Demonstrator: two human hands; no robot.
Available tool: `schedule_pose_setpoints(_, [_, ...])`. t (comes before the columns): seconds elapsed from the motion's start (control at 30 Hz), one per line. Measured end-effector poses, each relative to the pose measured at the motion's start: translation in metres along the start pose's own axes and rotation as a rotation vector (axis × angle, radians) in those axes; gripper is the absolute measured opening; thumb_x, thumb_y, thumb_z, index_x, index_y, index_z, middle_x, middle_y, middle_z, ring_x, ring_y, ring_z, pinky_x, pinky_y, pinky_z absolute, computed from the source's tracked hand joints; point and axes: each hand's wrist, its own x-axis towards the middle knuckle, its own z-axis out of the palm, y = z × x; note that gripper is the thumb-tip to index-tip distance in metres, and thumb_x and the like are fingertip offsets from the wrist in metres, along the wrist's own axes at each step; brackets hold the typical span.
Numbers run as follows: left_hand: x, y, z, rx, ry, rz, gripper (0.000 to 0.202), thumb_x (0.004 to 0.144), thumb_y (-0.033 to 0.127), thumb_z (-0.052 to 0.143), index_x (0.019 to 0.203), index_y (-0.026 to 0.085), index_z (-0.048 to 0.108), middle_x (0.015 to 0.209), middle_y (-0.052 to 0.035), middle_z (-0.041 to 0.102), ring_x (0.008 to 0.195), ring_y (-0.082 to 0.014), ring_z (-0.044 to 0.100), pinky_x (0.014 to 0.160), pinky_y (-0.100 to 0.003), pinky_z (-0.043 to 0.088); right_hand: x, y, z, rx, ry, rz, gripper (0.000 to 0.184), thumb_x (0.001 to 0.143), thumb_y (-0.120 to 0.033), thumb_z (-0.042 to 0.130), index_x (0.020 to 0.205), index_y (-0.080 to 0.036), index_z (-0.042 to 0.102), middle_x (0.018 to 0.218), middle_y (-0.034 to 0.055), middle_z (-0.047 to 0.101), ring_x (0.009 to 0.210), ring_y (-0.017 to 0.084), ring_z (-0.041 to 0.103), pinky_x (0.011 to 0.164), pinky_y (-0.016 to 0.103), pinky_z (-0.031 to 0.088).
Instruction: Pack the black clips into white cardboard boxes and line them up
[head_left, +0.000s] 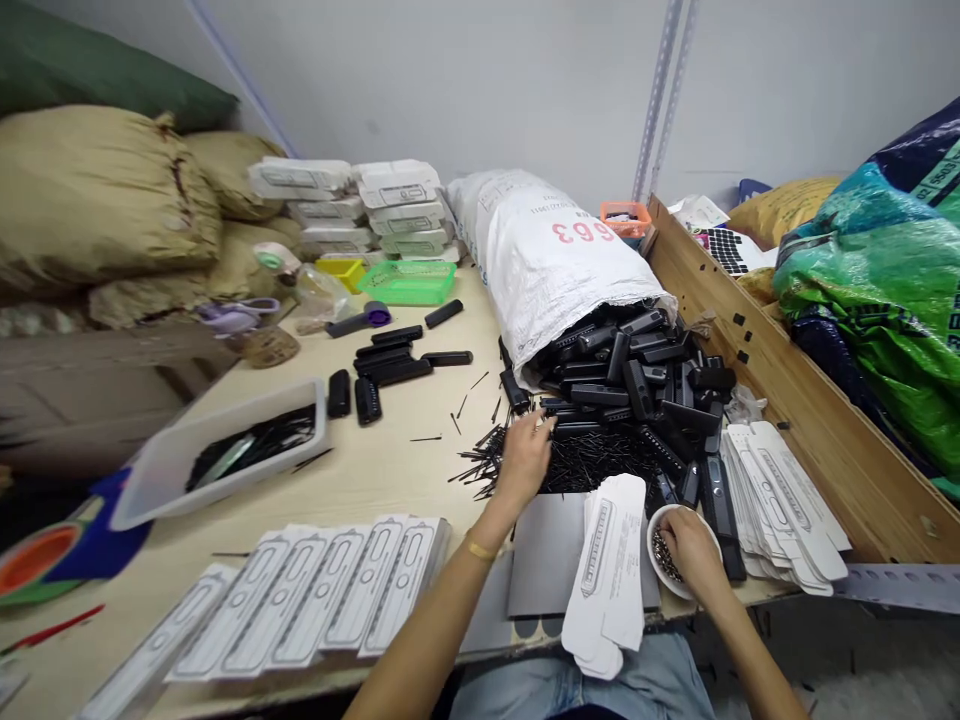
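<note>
Right hand [688, 548] nearest, fingertips dipped into white bowl [654, 537] of small metal parts [664, 566] at table's near edge; fingers curled together inside, grip on any one part not discernible. Bowl at the very lip of the table [390, 470], above the lap: likely to tip or slide off under a sideways nudge from the wrist, parts scattered to floor. Stack of white cards [609, 570] just left of bowl, overhanging the edge, lower end drooping: prone to slip off if brushed by either forearm. Gray sheet [544, 560] under cards, flat. Left hand [525, 458] farther out, resting on heap of thin black pins [577, 462], fingertips pinched together at the heap's top, apparently on pins, count unclear. Pins loose and spread toward table centre: easily swept wider by the palm, pricked fingertips possible. Beyond, black casings [645, 375] spilling from mouth of white sack [555, 255]; pile steep, liable to slump onto pins. More cards fanned right [780, 500] and in a row left [315, 595]. Clear tray [161, 470] of black strips left. Mid-table: loose casings, green tray [409, 282], white boxes [352, 205]. Far: tan sacks left, wooden board [795, 400] and green bag [877, 290] right, pale wall behind.
</note>
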Motion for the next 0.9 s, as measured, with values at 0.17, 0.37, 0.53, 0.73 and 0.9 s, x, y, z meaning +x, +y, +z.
schedule_pose_setpoints(0.17, [0.094, 0.033, 0.047, -0.127, -0.102, 0.095, 0.043, 0.081, 0.001, 0.034, 0.115, 0.015, 0.056, 0.122, -0.0154, 0.051, 0.119, -0.0255, 0.041, 0.104, -0.046, 0.025, -0.006, 0.000, 0.005, -0.051, 0.010, 0.039, 0.019, 0.080, -0.011, 0.041, 0.077, -0.015, 0.059, 0.087, 0.0104, 0.059, 0.085, 0.023, 0.054, 0.076, 0.032, 0.039])
schedule_pose_setpoints(0.37, [0.089, 0.011, 0.047, -0.306, -0.131, -0.021, 0.038, 0.071, 0.000, 0.048, 0.103, 0.015, 0.063, 0.102, -0.0131, 0.057, 0.104, -0.0260, 0.048, 0.096, -0.044, 0.033, -0.010, 0.002, 0.001, -0.058, -0.014, 0.064, 0.018, 0.084, -0.014, 0.041, 0.081, -0.014, 0.059, 0.086, 0.0101, 0.058, 0.084, 0.023, 0.055, 0.077, 0.033, 0.039])
schedule_pose_setpoints(0.53, [0.050, 0.001, 0.011, -0.564, -0.087, -0.135, 0.034, 0.066, 0.011, 0.064, 0.099, 0.020, 0.066, 0.099, -0.0069, 0.059, 0.097, -0.0221, 0.053, 0.094, -0.037, 0.038, -0.012, 0.000, -0.002, -0.085, -0.057, -0.008, 0.017, 0.082, -0.014, 0.044, 0.079, -0.016, 0.060, 0.090, 0.0088, 0.059, 0.088, 0.024, 0.054, 0.077, 0.033, 0.039])
schedule_pose_setpoints(0.73, [0.009, 0.011, -0.011, -1.072, 0.063, -0.511, 0.034, 0.087, 0.042, 0.046, 0.105, 0.016, 0.057, 0.101, -0.0108, 0.063, 0.093, -0.0226, 0.061, 0.085, -0.042, 0.047, -0.011, 0.007, -0.012, -0.014, 0.011, 0.077, 0.024, 0.087, -0.017, 0.038, 0.087, -0.016, 0.062, 0.091, 0.0088, 0.062, 0.087, 0.022, 0.054, 0.079, 0.032, 0.039])
schedule_pose_setpoints(0.9, [-0.011, 0.024, -0.016, -1.945, 0.094, -1.111, 0.019, 0.089, 0.026, 0.045, 0.097, 0.010, 0.054, 0.097, -0.0143, 0.065, 0.094, -0.0252, 0.063, 0.081, -0.044, 0.053, -0.011, 0.011, -0.019, 0.099, 0.077, 0.119, 0.023, 0.082, -0.014, 0.040, 0.082, -0.016, 0.062, 0.085, 0.0092, 0.061, 0.087, 0.022, 0.054, 0.081, 0.033, 0.040])
